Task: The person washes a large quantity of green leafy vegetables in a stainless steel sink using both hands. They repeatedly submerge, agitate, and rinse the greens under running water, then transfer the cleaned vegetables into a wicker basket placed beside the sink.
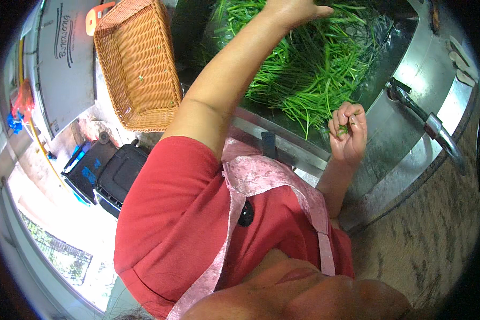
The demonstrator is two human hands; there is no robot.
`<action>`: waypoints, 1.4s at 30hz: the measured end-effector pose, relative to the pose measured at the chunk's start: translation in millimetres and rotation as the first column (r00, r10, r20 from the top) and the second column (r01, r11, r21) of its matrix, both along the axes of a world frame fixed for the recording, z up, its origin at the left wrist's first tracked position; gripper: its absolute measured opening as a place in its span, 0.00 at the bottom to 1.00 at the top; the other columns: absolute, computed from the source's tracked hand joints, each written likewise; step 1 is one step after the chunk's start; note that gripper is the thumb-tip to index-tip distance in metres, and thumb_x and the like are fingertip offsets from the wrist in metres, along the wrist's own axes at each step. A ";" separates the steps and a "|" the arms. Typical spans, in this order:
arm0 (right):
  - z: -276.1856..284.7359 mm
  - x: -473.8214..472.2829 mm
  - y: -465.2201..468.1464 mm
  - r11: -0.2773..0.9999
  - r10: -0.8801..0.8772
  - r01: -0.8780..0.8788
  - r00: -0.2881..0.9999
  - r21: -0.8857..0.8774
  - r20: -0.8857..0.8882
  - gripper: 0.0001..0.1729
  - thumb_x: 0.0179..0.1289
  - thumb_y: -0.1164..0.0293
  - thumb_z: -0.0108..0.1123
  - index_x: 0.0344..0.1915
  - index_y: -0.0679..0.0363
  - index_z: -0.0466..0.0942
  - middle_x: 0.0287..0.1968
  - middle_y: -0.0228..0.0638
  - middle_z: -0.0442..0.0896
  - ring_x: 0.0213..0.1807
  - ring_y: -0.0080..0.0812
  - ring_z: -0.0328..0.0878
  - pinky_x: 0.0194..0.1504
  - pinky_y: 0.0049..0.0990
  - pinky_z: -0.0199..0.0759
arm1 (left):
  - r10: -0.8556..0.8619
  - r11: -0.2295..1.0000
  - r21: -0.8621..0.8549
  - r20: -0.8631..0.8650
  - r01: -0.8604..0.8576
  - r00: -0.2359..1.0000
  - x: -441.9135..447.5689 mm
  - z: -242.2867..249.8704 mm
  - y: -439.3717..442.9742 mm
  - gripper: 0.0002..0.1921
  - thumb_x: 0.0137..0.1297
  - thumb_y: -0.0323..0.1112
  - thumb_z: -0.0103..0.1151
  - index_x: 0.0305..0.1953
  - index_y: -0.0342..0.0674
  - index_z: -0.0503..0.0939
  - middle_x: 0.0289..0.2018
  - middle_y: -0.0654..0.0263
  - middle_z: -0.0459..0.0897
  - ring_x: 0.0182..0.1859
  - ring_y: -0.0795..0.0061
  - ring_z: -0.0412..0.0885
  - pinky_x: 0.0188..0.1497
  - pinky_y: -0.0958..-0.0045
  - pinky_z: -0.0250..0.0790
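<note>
Long thin green stalks, apparently chives or scallion leaves (pixel 320 76), lie in a wet heap in a stainless steel sink (pixel 384 76). Over the upper part of the heap, my left hand (pixel 294 12) reaches to the picture's top edge with its thumb out; its other fingers are cut off or hidden. My right hand (pixel 348 128) is raised at the near right edge of the sink, palm up, its fingers curled around small green leaf scraps (pixel 343 129). Some stalk ends lie just left of it.
A curved metal faucet (pixel 434 124) stands right of the sink. An orange-brown woven basket (pixel 138 68) with a few green bits sits at left, near an orange plastic object (pixel 95 19). Black lidded bins (pixel 122 174) stand below it. Pale pieces (pixel 462 62) lie at the far right.
</note>
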State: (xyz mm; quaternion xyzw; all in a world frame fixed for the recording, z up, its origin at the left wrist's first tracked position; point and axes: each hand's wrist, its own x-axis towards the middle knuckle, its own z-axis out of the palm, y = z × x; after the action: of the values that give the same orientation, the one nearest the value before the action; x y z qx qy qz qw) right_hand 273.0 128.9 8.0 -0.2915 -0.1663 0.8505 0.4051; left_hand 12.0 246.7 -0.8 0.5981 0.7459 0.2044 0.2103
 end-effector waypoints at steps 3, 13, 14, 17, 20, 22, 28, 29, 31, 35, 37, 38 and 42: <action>-6.4 1.8 -2.3 1.000 -0.015 0.015 1.000 -0.014 0.009 0.05 0.67 0.79 0.46 0.41 0.66 0.69 0.33 0.36 0.68 0.25 0.19 0.58 0.24 0.17 0.54 | -0.142 0.981 -0.151 -0.155 0.119 0.978 -4.6 -43.4 -15.3 0.47 0.52 0.49 0.72 0.72 0.48 0.58 0.70 0.43 0.56 0.72 0.44 0.53 0.70 0.40 0.48; -8.6 0.7 -2.7 0.999 0.003 0.001 0.996 -0.043 0.087 0.05 0.67 0.78 0.46 0.40 0.65 0.70 0.33 0.35 0.69 0.26 0.18 0.59 0.25 0.16 0.55 | -0.153 0.986 -0.116 -0.343 0.119 0.927 13.8 -162.1 -14.7 0.38 0.51 0.46 0.68 0.65 0.48 0.66 0.65 0.46 0.61 0.67 0.44 0.60 0.59 0.39 0.62; -6.8 -1.8 -2.8 0.999 0.018 -0.014 0.995 -0.044 0.096 0.05 0.67 0.78 0.46 0.40 0.64 0.70 0.32 0.35 0.70 0.26 0.18 0.59 0.25 0.16 0.55 | -0.106 0.992 -0.090 -0.296 0.083 0.949 8.2 -194.6 -4.3 0.31 0.53 0.42 0.66 0.59 0.46 0.71 0.60 0.46 0.67 0.62 0.45 0.67 0.55 0.42 0.67; -9.5 -1.6 -3.4 0.999 0.021 -0.016 0.995 -0.049 0.100 0.05 0.67 0.78 0.46 0.40 0.64 0.70 0.32 0.34 0.70 0.26 0.18 0.59 0.25 0.16 0.55 | -0.076 0.997 0.006 -0.165 0.078 0.983 13.2 -186.0 -4.6 0.10 0.53 0.28 0.58 0.39 0.40 0.76 0.37 0.51 0.78 0.39 0.47 0.79 0.39 0.52 0.73; -14.0 -1.8 -6.1 0.999 0.008 -0.002 0.995 -0.055 0.099 0.05 0.68 0.78 0.46 0.40 0.64 0.71 0.32 0.34 0.71 0.25 0.18 0.59 0.25 0.15 0.55 | -0.087 0.985 0.145 -0.071 0.097 0.994 18.5 -156.3 -19.5 0.14 0.51 0.28 0.60 0.42 0.41 0.75 0.36 0.51 0.76 0.39 0.47 0.77 0.40 0.51 0.72; -17.6 -1.9 -4.3 0.999 0.011 -0.006 0.997 -0.054 0.080 0.05 0.69 0.77 0.46 0.40 0.64 0.71 0.32 0.34 0.71 0.25 0.18 0.59 0.25 0.16 0.55 | -0.118 0.993 -0.055 -0.220 0.108 0.968 18.7 -161.0 -29.8 0.26 0.53 0.40 0.66 0.55 0.49 0.75 0.48 0.54 0.78 0.53 0.52 0.76 0.52 0.48 0.70; -14.3 -4.0 -5.4 0.997 -0.071 0.072 0.997 -0.039 0.029 0.07 0.71 0.73 0.47 0.44 0.65 0.71 0.34 0.35 0.72 0.26 0.18 0.61 0.26 0.16 0.56 | -0.377 0.865 -0.449 -0.284 0.226 0.882 9.7 -108.7 -24.6 0.32 0.57 0.45 0.66 0.64 0.53 0.70 0.58 0.56 0.74 0.62 0.53 0.70 0.61 0.45 0.64; -11.6 -4.2 -4.7 0.994 -0.099 0.099 0.995 -0.037 -0.002 0.08 0.72 0.72 0.47 0.45 0.65 0.71 0.35 0.35 0.72 0.27 0.19 0.61 0.26 0.16 0.56 | -0.400 0.865 -0.410 -0.216 0.290 0.891 3.8 -84.5 -25.5 0.32 0.55 0.41 0.67 0.63 0.47 0.70 0.56 0.53 0.73 0.61 0.50 0.69 0.59 0.47 0.66; -9.4 -10.8 -5.0 0.989 -0.127 0.123 0.991 -0.078 -0.053 0.16 0.74 0.63 0.47 0.50 0.65 0.72 0.42 0.36 0.73 0.34 0.25 0.64 0.33 0.21 0.60 | -0.317 0.919 -0.305 -0.190 0.251 0.929 2.7 -23.2 -39.2 0.33 0.60 0.46 0.64 0.66 0.48 0.68 0.61 0.53 0.71 0.64 0.49 0.67 0.62 0.48 0.64; 0.2 -29.2 -9.1 0.976 -0.176 0.179 0.984 -0.123 0.030 0.19 0.75 0.59 0.47 0.51 0.65 0.72 0.45 0.39 0.76 0.39 0.30 0.70 0.37 0.25 0.65 | -0.350 0.921 -0.156 0.073 0.357 0.934 -28.9 51.7 -89.7 0.31 0.61 0.44 0.63 0.64 0.45 0.70 0.52 0.47 0.77 0.57 0.46 0.73 0.62 0.56 0.66; 6.0 -36.4 -15.0 0.979 -0.169 0.176 0.983 -0.104 0.078 0.20 0.76 0.59 0.46 0.51 0.65 0.73 0.47 0.40 0.77 0.43 0.33 0.74 0.41 0.27 0.69 | -0.342 0.924 -0.079 0.271 0.375 0.900 -49.5 90.5 -129.1 0.33 0.60 0.44 0.64 0.66 0.45 0.67 0.53 0.47 0.77 0.58 0.48 0.74 0.61 0.55 0.67; 11.2 -45.8 -17.4 0.983 -0.146 0.156 0.983 -0.097 0.110 0.20 0.76 0.59 0.45 0.51 0.65 0.73 0.48 0.41 0.77 0.45 0.34 0.75 0.43 0.28 0.70 | -0.317 0.948 0.104 0.192 0.302 0.929 -63.2 95.8 -156.5 0.28 0.61 0.41 0.64 0.62 0.44 0.72 0.50 0.51 0.80 0.55 0.55 0.78 0.57 0.60 0.70; 26.1 -67.8 -24.9 0.998 -0.057 0.062 0.990 -0.032 0.130 0.21 0.77 0.60 0.41 0.53 0.66 0.72 0.52 0.42 0.77 0.53 0.39 0.77 0.52 0.32 0.74 | -0.051 0.985 0.167 0.108 0.032 0.993 -113.8 126.2 -271.4 0.25 0.65 0.36 0.63 0.63 0.43 0.73 0.54 0.59 0.81 0.57 0.68 0.78 0.59 0.70 0.68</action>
State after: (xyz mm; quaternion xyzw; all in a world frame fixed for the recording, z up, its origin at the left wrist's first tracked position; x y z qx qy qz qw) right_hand 205.3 103.9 34.1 -0.3579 -0.1682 0.8202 0.4135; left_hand -101.8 -24.7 125.3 0.6165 0.7008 0.2942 0.2056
